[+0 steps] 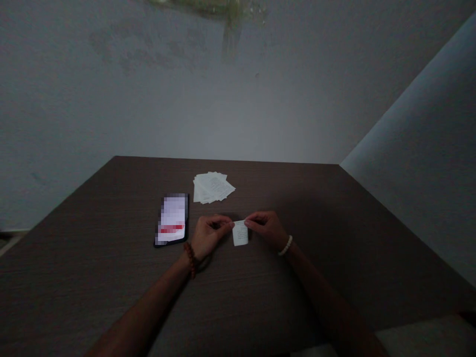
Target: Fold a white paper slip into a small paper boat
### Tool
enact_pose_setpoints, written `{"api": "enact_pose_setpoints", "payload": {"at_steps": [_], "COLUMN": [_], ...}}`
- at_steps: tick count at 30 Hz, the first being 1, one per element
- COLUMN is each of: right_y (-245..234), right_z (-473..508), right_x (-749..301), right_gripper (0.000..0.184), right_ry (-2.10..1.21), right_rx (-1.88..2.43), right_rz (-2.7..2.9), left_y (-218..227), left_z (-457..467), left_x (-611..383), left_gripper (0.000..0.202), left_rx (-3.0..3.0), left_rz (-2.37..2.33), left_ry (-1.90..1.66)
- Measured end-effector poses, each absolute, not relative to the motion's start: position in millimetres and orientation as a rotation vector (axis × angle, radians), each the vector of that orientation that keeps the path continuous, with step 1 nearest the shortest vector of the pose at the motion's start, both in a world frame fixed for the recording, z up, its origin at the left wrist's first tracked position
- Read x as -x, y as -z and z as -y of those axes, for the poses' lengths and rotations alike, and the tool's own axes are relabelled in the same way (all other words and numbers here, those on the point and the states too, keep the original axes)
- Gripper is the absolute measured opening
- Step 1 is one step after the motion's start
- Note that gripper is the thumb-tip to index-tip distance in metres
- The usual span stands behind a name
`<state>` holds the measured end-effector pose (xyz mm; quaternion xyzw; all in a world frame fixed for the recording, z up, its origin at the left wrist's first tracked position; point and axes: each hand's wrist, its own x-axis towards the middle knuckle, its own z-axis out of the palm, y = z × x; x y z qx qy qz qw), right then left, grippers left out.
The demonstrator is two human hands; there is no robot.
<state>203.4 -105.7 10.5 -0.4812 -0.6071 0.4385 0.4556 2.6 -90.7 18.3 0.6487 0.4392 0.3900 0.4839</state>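
Note:
A small white slip of paper (pixel 240 235) with lines of dark writing is held up between my two hands, just over the table. My left hand (pixel 211 235) pinches its upper left corner between thumb and fingers. At the upper right corner, my right hand (pixel 268 228) pinches it the same way. Beyond the hands lies a loose, fanned pile of similar written paper slips (pixel 213 187). A phone (pixel 172 218) with a lit screen lies left of my left hand; its screen is blurred into blocks.
The dark brown wooden table (pixel 372 258) reaches back to a grey wall (pixel 223 109) with stained patches. Another wall (pixel 427 148) slants along the table's right side. A bead bracelet circles each wrist.

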Motion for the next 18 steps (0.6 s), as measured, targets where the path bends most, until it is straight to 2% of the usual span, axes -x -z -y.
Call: {"api": "enact_pose_setpoints", "payload": {"at_steps": [18], "right_y": [-12.4], "right_z": [109.9], "right_x": [-196.1], "right_gripper": [0.021], "right_ry": [-1.041], "right_rx": [1.17], "right_rz": [1.494], "left_y": [-20.6], "left_z": [92.2], "left_x": [-0.5], "left_gripper": [0.015], "left_rx": [-1.971], "left_rz": [-0.995], "left_ry": [-1.048]}}
